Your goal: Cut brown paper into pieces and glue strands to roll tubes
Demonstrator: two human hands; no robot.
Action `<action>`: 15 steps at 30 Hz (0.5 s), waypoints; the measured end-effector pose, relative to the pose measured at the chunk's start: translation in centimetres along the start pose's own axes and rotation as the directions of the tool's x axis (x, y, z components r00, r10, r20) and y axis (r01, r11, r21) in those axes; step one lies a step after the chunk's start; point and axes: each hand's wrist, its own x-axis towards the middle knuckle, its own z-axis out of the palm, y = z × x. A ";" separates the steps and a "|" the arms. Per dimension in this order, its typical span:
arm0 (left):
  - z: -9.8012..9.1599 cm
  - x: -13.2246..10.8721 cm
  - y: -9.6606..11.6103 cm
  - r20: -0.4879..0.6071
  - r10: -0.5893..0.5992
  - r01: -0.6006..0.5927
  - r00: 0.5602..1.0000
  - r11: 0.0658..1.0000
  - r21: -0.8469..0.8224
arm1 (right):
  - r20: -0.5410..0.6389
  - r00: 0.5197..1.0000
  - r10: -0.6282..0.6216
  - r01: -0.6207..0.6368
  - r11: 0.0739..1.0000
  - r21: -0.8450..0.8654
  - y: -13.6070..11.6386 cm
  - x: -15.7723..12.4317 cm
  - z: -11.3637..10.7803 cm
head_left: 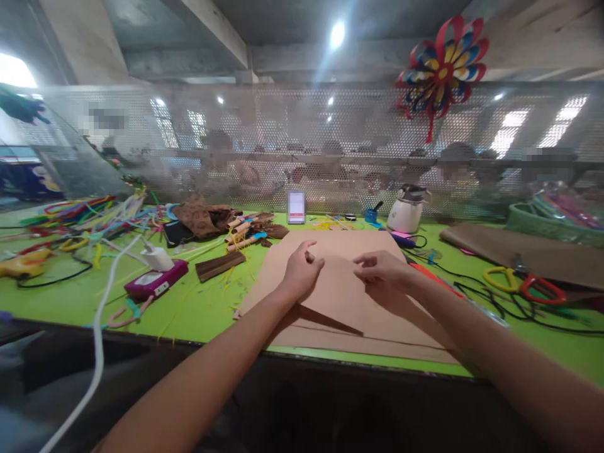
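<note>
Hands, one pair, bare, both above a large brown paper [337,245]: left hand [302,270] half-open, fingers loosely bent, thumb apart from the forefinger; right hand [377,269] half-open, fingers bent toward the left hand, a small space between them and the thumb. Contact of either hand with the paper: cannot be told. Brown paper: spread flat on a green table [189,318], directly before the person, its near side by the table's front edge; a dark pointed wedge [333,319] runs across it, whether fold, shadow or strip unclear. Left of the paper: a ridged brown piece [220,267]; a group of tan rolls [239,233]; a crumpled brown cloth [202,215]; a purple power strip [158,281] bearing a white plug [157,258]; a yellow glue gun [26,263] at the far left. Beyond the paper: an upright phone [297,209], a small blue container [371,216], a white jug [404,212] with dark top. To the right: looped handles, one yellow, one red [542,289]; dark cables; a green basket [547,231]. Behind: a perforated screen [283,135], with a multicoloured flower ornament [442,73] hanging at upper right.
</note>
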 end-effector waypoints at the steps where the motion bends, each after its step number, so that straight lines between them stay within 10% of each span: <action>1: 0.0 0.0 -0.1 0.005 -0.014 0.015 1.000 1.000 -0.021 | 0.026 1.000 0.005 -0.006 0.999 0.046 0.0 -0.1 -0.2; 8: -0.3 -0.2 -0.2 0.066 -0.111 0.117 0.992 0.989 -0.090 | -0.083 0.997 -0.005 0.025 0.969 0.245 -0.1 0.3 -3.0; 15: -1.0 0.2 0.9 -0.127 -0.082 0.056 0.988 0.980 -0.193 | -0.288 0.956 0.050 0.040 0.954 0.298 1.2 2.3 -4.9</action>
